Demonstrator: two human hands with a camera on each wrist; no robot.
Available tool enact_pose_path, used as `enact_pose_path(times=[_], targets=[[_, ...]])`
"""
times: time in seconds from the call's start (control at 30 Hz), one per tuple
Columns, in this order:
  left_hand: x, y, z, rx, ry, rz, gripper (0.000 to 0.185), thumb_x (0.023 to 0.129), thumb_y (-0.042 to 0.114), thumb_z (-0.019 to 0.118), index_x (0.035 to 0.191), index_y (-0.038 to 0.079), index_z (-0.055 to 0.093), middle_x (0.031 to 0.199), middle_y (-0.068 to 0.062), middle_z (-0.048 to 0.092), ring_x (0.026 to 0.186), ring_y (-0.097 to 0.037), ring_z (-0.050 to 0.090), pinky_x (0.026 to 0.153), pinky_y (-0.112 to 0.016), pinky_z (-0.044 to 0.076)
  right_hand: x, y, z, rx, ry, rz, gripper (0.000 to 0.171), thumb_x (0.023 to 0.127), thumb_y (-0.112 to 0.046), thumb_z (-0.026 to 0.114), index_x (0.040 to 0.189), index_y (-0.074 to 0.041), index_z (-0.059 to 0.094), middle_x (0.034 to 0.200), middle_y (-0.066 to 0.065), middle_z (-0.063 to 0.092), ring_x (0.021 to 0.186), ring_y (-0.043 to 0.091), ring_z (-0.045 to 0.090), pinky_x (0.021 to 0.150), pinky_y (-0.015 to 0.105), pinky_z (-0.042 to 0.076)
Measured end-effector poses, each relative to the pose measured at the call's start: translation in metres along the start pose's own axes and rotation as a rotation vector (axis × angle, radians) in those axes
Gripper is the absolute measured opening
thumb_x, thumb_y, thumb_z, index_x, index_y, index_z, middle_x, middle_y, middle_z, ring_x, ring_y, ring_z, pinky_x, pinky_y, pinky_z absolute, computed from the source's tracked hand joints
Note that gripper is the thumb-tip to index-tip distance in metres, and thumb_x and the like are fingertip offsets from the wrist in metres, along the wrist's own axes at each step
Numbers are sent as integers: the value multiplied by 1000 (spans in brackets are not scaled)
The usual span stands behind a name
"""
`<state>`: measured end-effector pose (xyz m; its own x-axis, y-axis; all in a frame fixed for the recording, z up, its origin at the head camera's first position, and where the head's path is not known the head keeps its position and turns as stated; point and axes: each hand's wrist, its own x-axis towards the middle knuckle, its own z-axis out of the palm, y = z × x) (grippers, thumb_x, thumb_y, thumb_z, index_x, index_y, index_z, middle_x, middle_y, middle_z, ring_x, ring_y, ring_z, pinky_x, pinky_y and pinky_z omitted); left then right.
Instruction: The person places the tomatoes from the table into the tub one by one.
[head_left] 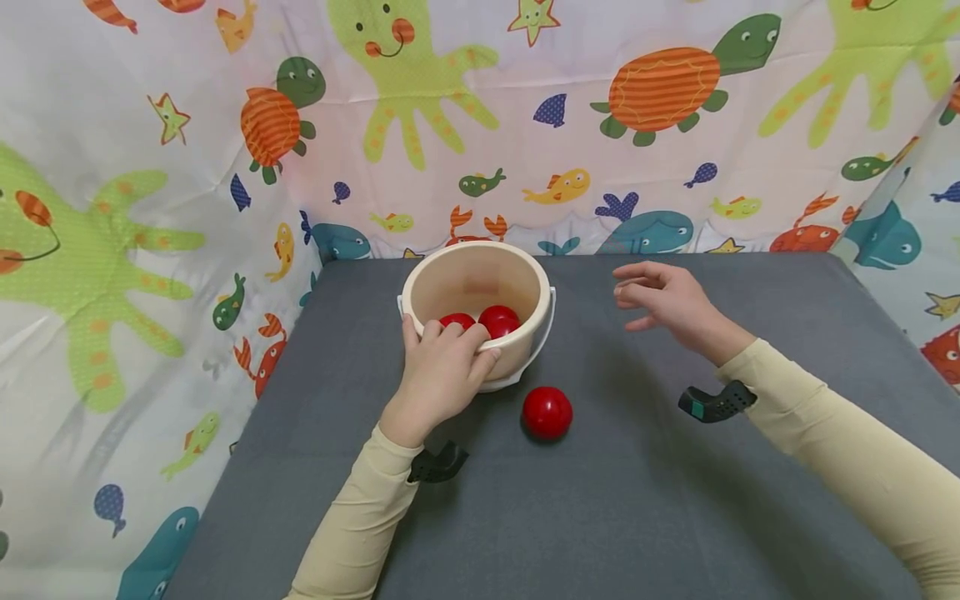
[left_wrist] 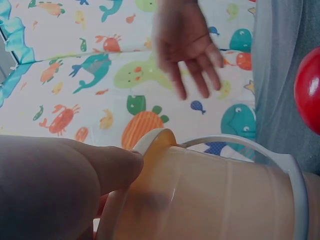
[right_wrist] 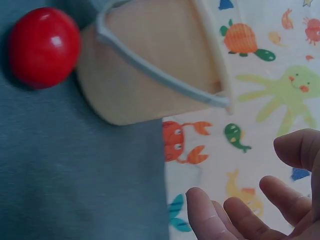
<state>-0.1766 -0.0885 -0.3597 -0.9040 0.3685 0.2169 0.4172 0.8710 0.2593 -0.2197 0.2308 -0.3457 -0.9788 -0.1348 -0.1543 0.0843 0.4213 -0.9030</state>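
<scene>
A cream bucket [head_left: 517,357] stands on the grey table, tipped slightly toward me, its white handle [right_wrist: 165,78] hanging down on the right side. Inside it lie two red balls [head_left: 500,321], one partly hidden by fingers. My left hand [head_left: 441,377] grips the near rim, fingers over the edge and thumb outside. Another red ball [head_left: 547,413] rests on the table just in front of the bucket. To the right of the bucket, my right hand [head_left: 671,302] hovers above the table with relaxed, spread fingers and holds nothing.
A curtain [head_left: 450,150] printed with sea animals hangs behind the table [head_left: 600,517] and along both sides. Each wrist wears a black strap [head_left: 718,402] over a cream sleeve [head_left: 840,442].
</scene>
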Motion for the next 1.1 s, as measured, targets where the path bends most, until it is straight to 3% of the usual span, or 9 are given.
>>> enact_pose_path(times=[0.17, 0.53, 1.1], targets=[[0, 0, 0, -1, 2, -2, 19, 98, 37, 65, 105, 20, 69, 104, -7, 70, 108, -34, 57, 116, -79, 10, -4, 26, 7, 15, -17, 41, 51, 105, -28, 54, 148, -2, 45, 145, 25, 52, 101, -2, 63, 86, 40, 62], [1, -1, 1, 0, 6, 0, 19, 97, 36, 65, 107, 20, 68, 106, -8, 69, 109, -35, 57, 116, -79, 10, -7, 64, 33, 58, -97, 47, 52, 105, -22, 53, 149, 3, 42, 145, 32, 51, 124, 35, 61, 86, 45, 62], [1, -1, 1, -4, 0, -4, 19, 97, 36, 65, 107, 20, 69, 105, -8, 69, 109, -34, 57, 116, -78, 10, -13, 80, 76, 150, -185, 56, 50, 102, -17, 55, 146, 5, 45, 143, 33, 54, 120, 37, 63, 84, 44, 63]])
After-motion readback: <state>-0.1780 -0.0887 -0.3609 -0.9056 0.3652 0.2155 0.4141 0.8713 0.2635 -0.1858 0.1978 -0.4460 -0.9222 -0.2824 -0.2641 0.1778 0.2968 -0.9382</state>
